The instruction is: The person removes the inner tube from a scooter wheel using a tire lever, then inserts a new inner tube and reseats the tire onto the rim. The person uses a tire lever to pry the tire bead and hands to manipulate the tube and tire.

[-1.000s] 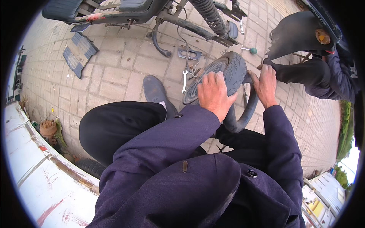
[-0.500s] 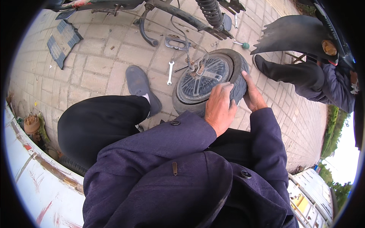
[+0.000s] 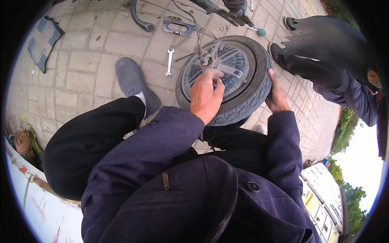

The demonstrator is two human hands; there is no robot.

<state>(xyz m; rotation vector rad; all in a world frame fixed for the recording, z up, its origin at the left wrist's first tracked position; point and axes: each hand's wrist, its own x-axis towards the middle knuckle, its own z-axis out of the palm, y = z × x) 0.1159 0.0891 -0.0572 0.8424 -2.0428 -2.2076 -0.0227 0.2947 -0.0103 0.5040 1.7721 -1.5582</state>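
A wheel with a black tyre [image 3: 243, 111] and a dusty spoked hub [image 3: 231, 67] lies tilted in front of me. Rusty fittings and a cable [image 3: 198, 40] are at its axle. My left hand [image 3: 206, 93] reaches over the wheel face to just below the axle, fingers curled; what they grip is unclear. My right hand [image 3: 276, 93] grips the tyre's right side. Left of the wheel lie an open-end wrench [image 3: 169, 62] and a thin metal rod [image 3: 182, 56]. Behind it are a grey metal bracket [image 3: 178, 27] and a green-handled screwdriver [image 3: 260, 31].
A vehicle frame [image 3: 210, 8] spans the top edge. A striped flat pad [image 3: 43, 44] lies left. Another person's legs [image 3: 332, 79] are at right, behind a black mudguard [image 3: 324, 34]. Near my left knee are a rusty round part [image 3: 22, 143] and a white panel [image 3: 44, 214].
The wheel has tipped flatter, showing more hub. My left hand has moved from the tread inward toward the axle. The loose black tube seen earlier is now hidden.
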